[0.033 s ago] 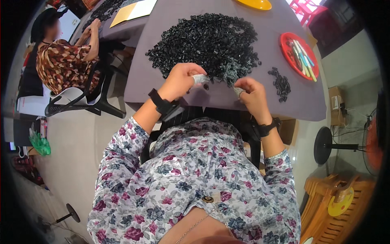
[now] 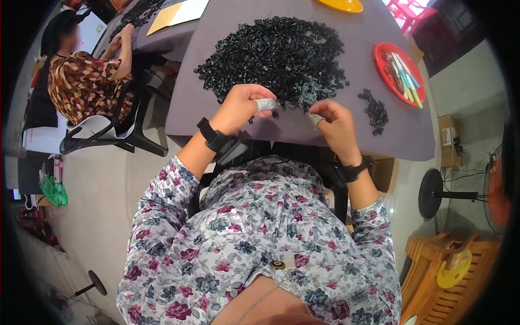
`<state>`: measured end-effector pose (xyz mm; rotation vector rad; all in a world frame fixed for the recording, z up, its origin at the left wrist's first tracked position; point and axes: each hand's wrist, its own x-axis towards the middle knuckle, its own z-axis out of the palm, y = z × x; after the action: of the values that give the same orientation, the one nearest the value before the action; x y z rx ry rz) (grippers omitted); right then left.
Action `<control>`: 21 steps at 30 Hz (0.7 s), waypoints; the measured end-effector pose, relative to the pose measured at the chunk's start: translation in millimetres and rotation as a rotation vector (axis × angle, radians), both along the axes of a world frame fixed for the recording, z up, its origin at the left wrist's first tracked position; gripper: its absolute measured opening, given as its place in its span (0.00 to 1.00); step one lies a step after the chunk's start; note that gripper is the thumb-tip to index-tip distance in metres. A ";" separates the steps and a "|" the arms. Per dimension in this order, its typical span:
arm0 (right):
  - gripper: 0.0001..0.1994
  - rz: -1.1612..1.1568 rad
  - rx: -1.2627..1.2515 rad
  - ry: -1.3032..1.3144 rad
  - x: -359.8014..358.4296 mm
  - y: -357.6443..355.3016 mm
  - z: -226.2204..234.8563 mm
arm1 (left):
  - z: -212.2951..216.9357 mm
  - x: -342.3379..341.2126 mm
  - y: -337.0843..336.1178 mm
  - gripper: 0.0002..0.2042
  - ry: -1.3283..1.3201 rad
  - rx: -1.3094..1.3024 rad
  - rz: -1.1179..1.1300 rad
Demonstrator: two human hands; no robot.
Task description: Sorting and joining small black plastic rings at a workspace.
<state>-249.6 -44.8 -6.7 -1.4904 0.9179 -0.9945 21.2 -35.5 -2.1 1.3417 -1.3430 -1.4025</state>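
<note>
A large heap of small black plastic pieces [image 2: 271, 54] covers the middle of the table, with thin grey scraps [image 2: 311, 91] at its near right edge. My left hand [image 2: 244, 105] is at the heap's near edge, thumb and fingers pinched together. A greyish-white wrap covers its thumb, and whatever it pinches is too small to make out. A dark piece [image 2: 275, 115] shows just beside its fingertips. Close to the grey scraps, my right hand [image 2: 336, 124] has its fingers curled toward a similarly wrapped thumb; anything between them is hidden.
To the right lie a smaller group of black pieces [image 2: 374, 112] and a red plate [image 2: 383, 81] holding several pen-like tools [image 2: 403, 81]. A yellow dish [image 2: 341, 5] sits at the far edge. Another person [image 2: 89, 81] sits at a table on the left. A fan stand [image 2: 431, 193] is at right.
My right hand has shifted slightly to the left and up, its wrapped thumb turning a little. The left hand is nearly still, its thumb slightly shifted.
</note>
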 end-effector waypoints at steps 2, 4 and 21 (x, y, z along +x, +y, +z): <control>0.08 0.022 -0.014 -0.070 18.6 5.2 12.8 | 3.8 -6.8 10.6 0.07 0.365 0.160 0.083; 0.08 0.030 -0.038 -0.095 33.7 7.2 15.0 | 5.0 -7.8 19.2 0.07 0.457 0.188 0.075; 0.10 0.035 -0.055 0.021 48.7 13.2 5.0 | -8.6 -15.8 37.0 0.05 0.497 0.130 0.030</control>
<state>-200.9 -31.5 -1.7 -1.5606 0.8827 -0.9865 5.4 1.5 -10.7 0.9936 -0.9109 -1.6863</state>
